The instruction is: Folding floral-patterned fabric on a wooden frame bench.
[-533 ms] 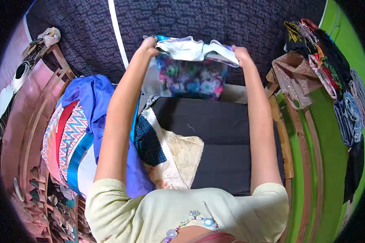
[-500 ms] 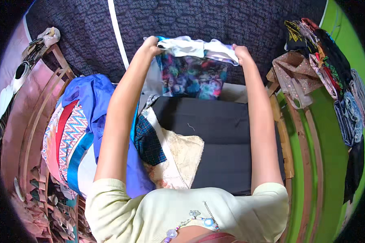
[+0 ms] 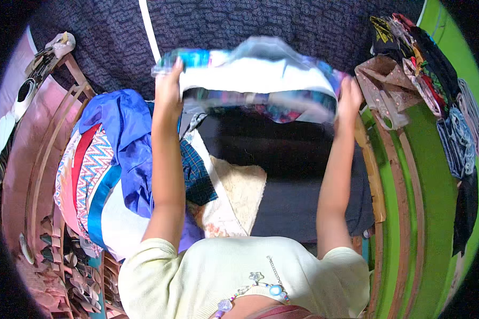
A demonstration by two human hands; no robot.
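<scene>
A multicoloured patterned cloth with a broad white band or inner side is stretched out in the air, blurred by motion. My left hand grips its left end, thumb up along the edge. At the other end my right hand is closed on the cloth's right side. Both arms reach forward, and the cloth sags and billows between them. Its exact kind of garment I cannot make out. Beneath it lies a black padded surface. A cream cloth and a dark plaid cloth lie on that surface's left part.
A heap of clothes with a blue garment and a zigzag-patterned cloth rises on the left. Folded clothes hang at the right beside a wooden frame. A dark patterned curtain covers the back.
My hands have moved apart, drawing the cloth wider and nearer to me. Its patterned lower part, which hung down, has swung up, and more of the white side shows.
</scene>
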